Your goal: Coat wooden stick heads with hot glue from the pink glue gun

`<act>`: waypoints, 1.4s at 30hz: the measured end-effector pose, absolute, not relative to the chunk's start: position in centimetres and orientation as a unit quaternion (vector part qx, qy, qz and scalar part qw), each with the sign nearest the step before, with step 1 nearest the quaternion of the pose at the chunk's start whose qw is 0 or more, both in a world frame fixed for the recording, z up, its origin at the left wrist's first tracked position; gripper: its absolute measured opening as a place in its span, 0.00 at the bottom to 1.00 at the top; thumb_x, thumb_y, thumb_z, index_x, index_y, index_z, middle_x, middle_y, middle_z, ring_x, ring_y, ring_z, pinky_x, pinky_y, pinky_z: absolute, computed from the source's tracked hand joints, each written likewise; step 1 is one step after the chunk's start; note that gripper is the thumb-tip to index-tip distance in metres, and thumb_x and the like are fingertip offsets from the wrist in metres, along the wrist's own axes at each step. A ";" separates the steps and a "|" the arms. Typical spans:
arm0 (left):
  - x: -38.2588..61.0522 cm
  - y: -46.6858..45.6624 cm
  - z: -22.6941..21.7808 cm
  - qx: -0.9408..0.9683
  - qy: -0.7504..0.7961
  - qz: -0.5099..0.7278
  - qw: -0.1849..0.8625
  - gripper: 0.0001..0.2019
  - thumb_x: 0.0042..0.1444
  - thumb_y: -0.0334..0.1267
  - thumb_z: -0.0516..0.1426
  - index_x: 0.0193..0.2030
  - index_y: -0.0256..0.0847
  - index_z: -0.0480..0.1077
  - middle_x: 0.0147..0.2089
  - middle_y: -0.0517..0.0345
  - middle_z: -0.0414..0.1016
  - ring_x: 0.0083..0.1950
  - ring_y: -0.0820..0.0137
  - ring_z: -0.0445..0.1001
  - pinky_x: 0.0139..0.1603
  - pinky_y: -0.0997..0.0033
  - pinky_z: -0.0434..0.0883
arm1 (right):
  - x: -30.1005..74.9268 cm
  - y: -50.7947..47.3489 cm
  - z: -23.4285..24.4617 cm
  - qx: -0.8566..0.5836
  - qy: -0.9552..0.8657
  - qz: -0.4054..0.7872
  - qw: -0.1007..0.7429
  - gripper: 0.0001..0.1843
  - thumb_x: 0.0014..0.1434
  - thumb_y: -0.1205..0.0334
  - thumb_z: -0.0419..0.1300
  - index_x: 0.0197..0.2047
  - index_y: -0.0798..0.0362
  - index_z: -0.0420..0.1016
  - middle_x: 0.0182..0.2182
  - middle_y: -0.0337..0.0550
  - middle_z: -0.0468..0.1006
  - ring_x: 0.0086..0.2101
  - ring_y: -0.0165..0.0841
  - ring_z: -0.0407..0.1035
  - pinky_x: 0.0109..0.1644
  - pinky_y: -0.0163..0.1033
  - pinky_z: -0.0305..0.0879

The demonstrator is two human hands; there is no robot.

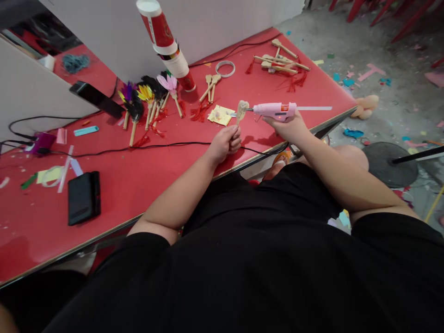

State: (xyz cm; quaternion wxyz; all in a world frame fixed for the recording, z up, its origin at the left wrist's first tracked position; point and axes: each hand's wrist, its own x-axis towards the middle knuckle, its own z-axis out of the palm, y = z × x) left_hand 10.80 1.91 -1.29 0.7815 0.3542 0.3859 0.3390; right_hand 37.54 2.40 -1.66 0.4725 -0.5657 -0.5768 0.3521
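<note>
My left hand (225,142) is closed around the stick of a small tan piece with a widened head (242,109), held upright over the front of the red table. In my right hand (289,127) is a pink glue gun (274,110), a clear glue stick (315,108) poking out of its back. Its nozzle meets the tan head or sits very close to it. A yellow paper square (221,115) with smears on it lies just behind my left hand. Further back, two similar tan sticks (210,87) with red tassels (200,112) lie side by side.
Feathered sticks (147,99) stand left of stacked paper cups (169,46). More tan sticks (280,62) lie at the far right, near a tape roll (225,69). A black cable (180,144) crosses the red table (152,171); a black phone-like device (83,198) lies at left.
</note>
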 end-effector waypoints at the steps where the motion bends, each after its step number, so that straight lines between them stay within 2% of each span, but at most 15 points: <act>1: 10.8 1.9 -1.3 0.357 0.385 0.335 0.783 0.28 0.78 0.51 0.68 0.36 0.47 0.54 0.24 0.75 0.47 0.19 0.81 0.45 0.22 0.81 0.42 | 37.5 2.5 -1.5 -0.567 -0.577 0.348 0.473 0.29 0.59 0.39 0.86 0.41 0.45 0.76 0.35 0.48 0.81 0.49 0.53 0.83 0.50 0.54 0.90; 6: 10.6 1.8 -1.2 0.363 0.380 0.331 0.784 0.29 0.77 0.50 0.69 0.35 0.47 0.53 0.23 0.75 0.48 0.19 0.81 0.45 0.22 0.81 0.43 | 37.8 2.5 -1.0 -0.552 -0.586 0.367 0.467 0.31 0.58 0.35 0.86 0.41 0.45 0.76 0.34 0.48 0.80 0.49 0.55 0.84 0.50 0.54 0.90; 10: 10.4 2.0 -1.5 0.372 0.369 0.320 0.790 0.29 0.76 0.51 0.69 0.35 0.47 0.54 0.23 0.75 0.48 0.19 0.81 0.44 0.21 0.81 0.43 | 37.9 2.6 -1.1 -0.539 -0.591 0.365 0.477 0.33 0.56 0.30 0.86 0.44 0.45 0.79 0.38 0.48 0.84 0.53 0.56 0.84 0.55 0.58 0.89; 15: 10.2 2.4 -1.8 0.367 0.369 0.311 0.795 0.31 0.74 0.52 0.72 0.35 0.47 0.53 0.23 0.76 0.47 0.19 0.81 0.44 0.21 0.81 0.42 | 38.2 2.8 -0.8 -0.550 -0.592 0.352 0.473 0.32 0.57 0.32 0.86 0.45 0.46 0.81 0.37 0.48 0.83 0.51 0.55 0.83 0.57 0.57 0.88; 19: 10.1 2.5 -2.1 0.417 0.364 0.304 0.775 0.32 0.74 0.54 0.72 0.34 0.47 0.55 0.23 0.75 0.49 0.19 0.81 0.44 0.22 0.81 0.44 | 39.2 3.0 -0.6 -0.544 -0.587 0.403 0.445 0.30 0.57 0.37 0.88 0.45 0.45 0.79 0.29 0.40 0.73 0.41 0.48 0.80 0.46 0.52 0.87; 23: 9.6 2.6 -2.1 0.481 0.358 0.306 0.740 0.32 0.70 0.55 0.76 0.34 0.46 0.57 0.24 0.74 0.53 0.21 0.81 0.48 0.23 0.81 0.46 | 40.5 3.2 -1.1 -0.526 -0.554 0.510 0.395 0.31 0.58 0.37 0.89 0.44 0.43 0.78 0.24 0.29 0.60 0.26 0.34 0.63 0.28 0.46 0.77; 25: 9.3 2.8 -1.9 0.496 0.357 0.300 0.732 0.33 0.68 0.54 0.77 0.34 0.46 0.57 0.24 0.74 0.54 0.21 0.81 0.49 0.23 0.81 0.47 | 41.0 3.4 -1.3 -0.509 -0.538 0.557 0.376 0.31 0.57 0.37 0.90 0.45 0.42 0.77 0.24 0.27 0.57 0.24 0.31 0.55 0.24 0.43 0.70; 28: 8.9 3.1 -1.7 0.485 0.367 0.287 0.740 0.33 0.68 0.54 0.77 0.35 0.47 0.57 0.24 0.74 0.54 0.21 0.81 0.47 0.23 0.81 0.47 | 41.4 3.6 -1.4 -0.504 -0.520 0.578 0.376 0.31 0.57 0.38 0.89 0.44 0.43 0.77 0.24 0.26 0.55 0.23 0.29 0.51 0.23 0.42 0.66; 32: 8.8 3.3 -1.7 0.444 0.385 0.290 0.755 0.33 0.71 0.54 0.75 0.35 0.48 0.54 0.23 0.75 0.49 0.20 0.80 0.45 0.22 0.80 0.44 | 41.2 3.4 -1.0 -0.511 -0.507 0.561 0.409 0.31 0.61 0.36 0.87 0.43 0.42 0.73 0.25 0.26 0.53 0.24 0.29 0.50 0.24 0.41 0.67; 35: 8.9 3.4 -1.8 0.438 0.383 0.295 0.758 0.32 0.71 0.54 0.74 0.35 0.48 0.54 0.23 0.75 0.49 0.19 0.81 0.45 0.22 0.80 0.43 | 40.5 2.9 -0.9 -0.508 -0.525 0.546 0.411 0.32 0.62 0.35 0.86 0.41 0.43 0.72 0.24 0.27 0.55 0.24 0.29 0.52 0.24 0.41 0.66; 39: 9.0 3.3 -1.6 0.445 0.378 0.298 0.755 0.29 0.72 0.52 0.72 0.34 0.47 0.57 0.23 0.74 0.51 0.20 0.80 0.47 0.22 0.80 0.44 | 39.6 2.3 -1.2 -0.523 -0.561 0.489 0.417 0.31 0.58 0.37 0.88 0.44 0.44 0.77 0.25 0.32 0.64 0.26 0.34 0.63 0.26 0.43 0.72; 42: 9.1 3.1 -1.5 0.439 0.374 0.303 0.758 0.29 0.74 0.51 0.71 0.33 0.47 0.56 0.23 0.74 0.50 0.20 0.80 0.46 0.22 0.81 0.45 | 39.0 2.1 -1.1 -0.534 -0.569 0.455 0.429 0.30 0.56 0.40 0.88 0.47 0.46 0.80 0.27 0.36 0.69 0.32 0.40 0.72 0.33 0.47 0.80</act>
